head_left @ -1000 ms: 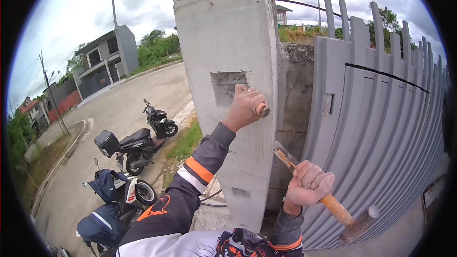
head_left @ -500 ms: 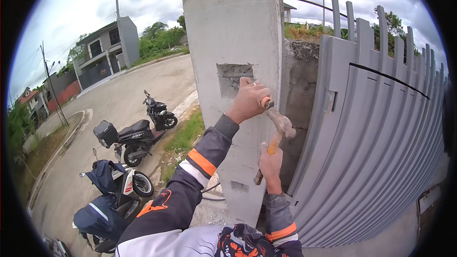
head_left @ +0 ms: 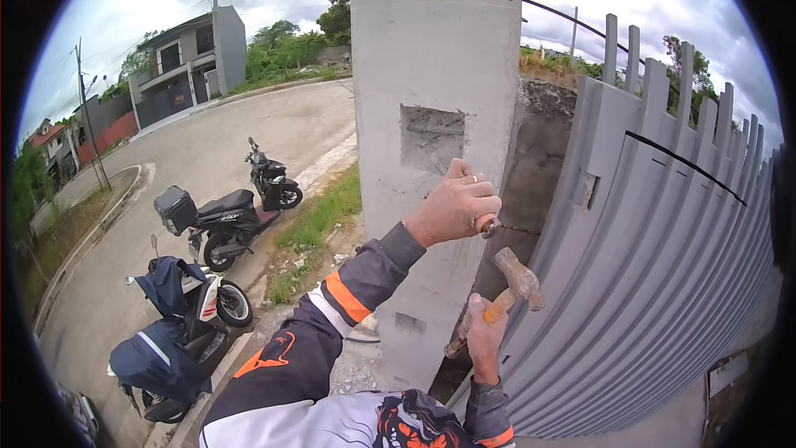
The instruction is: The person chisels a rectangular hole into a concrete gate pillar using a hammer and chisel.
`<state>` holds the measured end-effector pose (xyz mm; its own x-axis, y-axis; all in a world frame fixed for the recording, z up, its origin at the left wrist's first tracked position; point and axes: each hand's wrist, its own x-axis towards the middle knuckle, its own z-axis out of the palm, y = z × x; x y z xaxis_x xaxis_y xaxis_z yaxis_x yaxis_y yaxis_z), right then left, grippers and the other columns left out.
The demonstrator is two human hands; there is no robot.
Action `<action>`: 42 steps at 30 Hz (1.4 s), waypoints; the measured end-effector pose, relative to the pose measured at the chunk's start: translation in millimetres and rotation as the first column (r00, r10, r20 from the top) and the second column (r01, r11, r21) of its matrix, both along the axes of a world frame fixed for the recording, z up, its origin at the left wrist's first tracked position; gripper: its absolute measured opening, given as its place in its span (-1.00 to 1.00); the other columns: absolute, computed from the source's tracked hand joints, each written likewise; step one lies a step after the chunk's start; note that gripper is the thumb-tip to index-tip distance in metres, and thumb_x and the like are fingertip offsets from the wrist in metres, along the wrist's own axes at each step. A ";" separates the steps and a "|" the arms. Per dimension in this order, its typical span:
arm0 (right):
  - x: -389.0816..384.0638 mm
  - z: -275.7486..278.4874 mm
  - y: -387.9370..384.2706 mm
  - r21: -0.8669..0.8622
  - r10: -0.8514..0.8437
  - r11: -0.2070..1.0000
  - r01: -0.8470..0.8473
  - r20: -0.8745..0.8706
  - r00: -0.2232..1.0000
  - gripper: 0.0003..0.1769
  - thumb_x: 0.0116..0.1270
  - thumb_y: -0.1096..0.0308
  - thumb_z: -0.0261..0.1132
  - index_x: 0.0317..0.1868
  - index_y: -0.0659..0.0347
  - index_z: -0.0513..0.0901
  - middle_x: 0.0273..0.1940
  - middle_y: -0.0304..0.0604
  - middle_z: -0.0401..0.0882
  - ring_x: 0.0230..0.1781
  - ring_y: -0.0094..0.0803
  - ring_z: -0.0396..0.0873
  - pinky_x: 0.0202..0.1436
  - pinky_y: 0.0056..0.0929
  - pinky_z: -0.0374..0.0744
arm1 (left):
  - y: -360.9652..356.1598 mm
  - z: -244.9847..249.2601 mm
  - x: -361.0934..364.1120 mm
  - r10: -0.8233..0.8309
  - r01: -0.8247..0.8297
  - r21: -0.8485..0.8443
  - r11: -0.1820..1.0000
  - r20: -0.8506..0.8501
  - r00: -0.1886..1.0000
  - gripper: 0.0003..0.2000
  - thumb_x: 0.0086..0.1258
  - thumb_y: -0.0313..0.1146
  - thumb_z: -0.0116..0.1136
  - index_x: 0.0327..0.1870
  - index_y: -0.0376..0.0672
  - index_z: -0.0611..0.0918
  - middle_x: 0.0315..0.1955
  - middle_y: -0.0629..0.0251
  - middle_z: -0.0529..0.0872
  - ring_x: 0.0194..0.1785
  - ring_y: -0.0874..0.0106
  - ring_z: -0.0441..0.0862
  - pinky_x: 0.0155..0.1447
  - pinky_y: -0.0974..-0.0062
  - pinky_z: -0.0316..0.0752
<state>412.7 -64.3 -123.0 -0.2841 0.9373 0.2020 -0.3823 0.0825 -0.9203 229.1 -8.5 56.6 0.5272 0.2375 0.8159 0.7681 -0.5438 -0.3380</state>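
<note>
A concrete pillar (head_left: pixel 439 33) rises in front of me, with a rough rectangular recess (head_left: pixel 431 129) cut into its face. My left hand (head_left: pixel 452 209) is wrapped round the orange handle of a chisel (head_left: pixel 487 222), whose butt end points toward me. The chisel's blade is mostly hidden by the fingers, and it points toward the recess's lower edge. Lower right, my right hand (head_left: pixel 485 336) grips the worn wooden handle of a hammer (head_left: pixel 521 280). The hammer's metal head is apart from the chisel, below and to its right.
A grey slatted metal gate (head_left: pixel 630 282) stands close on the right. A smaller hole (head_left: pixel 410 323) marks the pillar's lower part. On the left, a black motorcycle (head_left: pixel 236 224) and a covered motorcycle (head_left: pixel 186 323) are parked by the road (head_left: pixel 274 120).
The hammer has moved from near the chisel's butt down and to the right, opening a gap. My left hand sits lower against the recess. My view has shifted, moving the pillar rightward.
</note>
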 end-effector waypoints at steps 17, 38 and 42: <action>-34.1 92.7 -10.2 0.545 -0.223 0.671 0.503 -0.498 0.838 -0.47 0.67 0.22 0.13 -0.56 0.20 0.33 -0.73 -0.37 0.18 -0.71 -0.57 0.19 -0.61 -0.42 0.23 | 36.4 26.6 -28.5 -0.167 0.152 0.118 0.981 0.128 0.978 -0.78 0.21 -0.35 0.39 -0.50 0.14 0.52 -0.51 0.60 0.51 -0.30 0.49 0.56 0.14 0.27 0.25; -1.8 106.2 -12.9 0.476 -0.118 0.765 0.434 -0.559 0.821 -0.54 0.65 0.19 0.19 -0.51 0.10 0.39 -0.68 -0.45 0.22 -0.75 -0.66 0.20 -0.66 -0.52 0.21 | 38.9 25.7 -15.2 -0.076 0.051 0.134 0.990 0.189 0.979 -0.81 0.14 -0.38 0.37 -0.50 0.15 0.55 -0.52 0.57 0.50 -0.32 0.48 0.54 0.10 0.29 0.17; -39.7 56.1 62.9 0.322 -0.290 0.920 0.223 0.176 0.941 -0.46 0.65 0.20 0.21 -0.58 0.11 0.32 -0.67 -0.40 0.22 -0.69 -0.61 0.20 -0.61 -0.43 0.25 | 42.6 23.0 -15.3 -0.034 0.008 0.128 0.992 0.204 0.978 -0.82 0.15 -0.39 0.37 -0.50 0.13 0.56 -0.51 0.55 0.51 -0.30 0.45 0.56 0.10 0.28 0.18</action>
